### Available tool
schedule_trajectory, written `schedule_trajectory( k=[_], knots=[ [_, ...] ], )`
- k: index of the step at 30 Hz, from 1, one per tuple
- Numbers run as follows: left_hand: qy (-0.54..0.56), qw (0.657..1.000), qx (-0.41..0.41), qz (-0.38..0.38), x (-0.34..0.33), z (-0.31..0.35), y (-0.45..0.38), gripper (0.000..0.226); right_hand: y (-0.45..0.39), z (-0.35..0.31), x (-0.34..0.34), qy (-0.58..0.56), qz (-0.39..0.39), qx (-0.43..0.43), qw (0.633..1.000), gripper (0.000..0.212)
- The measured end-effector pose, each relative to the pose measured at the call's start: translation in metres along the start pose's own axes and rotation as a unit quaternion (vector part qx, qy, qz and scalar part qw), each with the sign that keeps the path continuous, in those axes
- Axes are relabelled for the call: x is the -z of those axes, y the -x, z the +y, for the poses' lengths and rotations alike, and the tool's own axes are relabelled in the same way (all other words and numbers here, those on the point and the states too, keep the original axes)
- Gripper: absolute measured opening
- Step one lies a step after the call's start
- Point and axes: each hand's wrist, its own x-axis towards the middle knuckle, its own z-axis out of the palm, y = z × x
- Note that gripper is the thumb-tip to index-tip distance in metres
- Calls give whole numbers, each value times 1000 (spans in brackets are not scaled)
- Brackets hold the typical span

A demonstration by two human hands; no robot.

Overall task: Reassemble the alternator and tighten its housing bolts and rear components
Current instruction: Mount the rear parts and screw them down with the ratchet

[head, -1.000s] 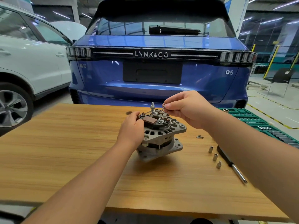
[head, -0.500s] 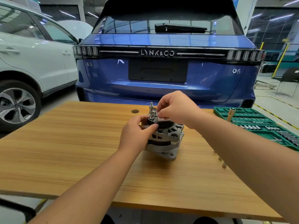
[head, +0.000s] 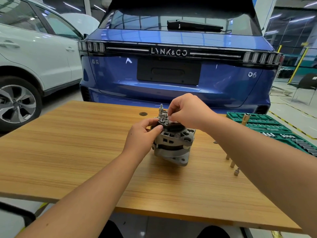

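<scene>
Nearest the camera, two bare forearms reach forward over the wooden worktop (head: 72, 152) and meet at the alternator (head: 173, 145), which stands on end near the middle of the worktop with its rear components facing up.

The left hand (head: 142, 134) grips the upper rim of the housing, its thumb and fingers curled against the near side of the dark rear plate. A second ago that hand clasped the body lower down and the alternator showed its rear face more openly; since then the unit has been turned and drawn slightly toward the left, so its finned black section now faces the camera.

The right hand (head: 190, 112) has come down from a raised pinch to sit directly over the rear, beside the threaded terminal stud (head: 161, 108). Its fingertips are closed together on something small; it is too small to identify, though a screw seems likely. That suggests a fastener is being started by hand, with tool tightening to come after.

To the right, three small sockets (head: 232, 164) stand on the worktop, partly hidden by the right forearm. Beyond them lies the green socket set tray (head: 267, 126), with a socket (head: 246, 118) standing upright at its near edge.

Behind the worktop is the rear of a blue car (head: 171, 69), and a white car (head: 34, 57) is parked to the left.
</scene>
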Motion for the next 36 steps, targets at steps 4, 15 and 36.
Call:
schedule_trajectory(
  k=[4, 15, 36],
  knots=[
    [3, 1000, 8, -5, 2, -1, -3, 27, -2, -2, -2, 7, -4, 9, 1000, 21],
    [-2, 1000, -2, -4, 2, -2, -4, 28, -6, -7, -8, 98, -28, 35, 994, 20],
    [-22, 1000, -13, 14, -2, -4, -2, 26, -9, -9, -8, 127, -41, 39, 990, 20]
  ],
)
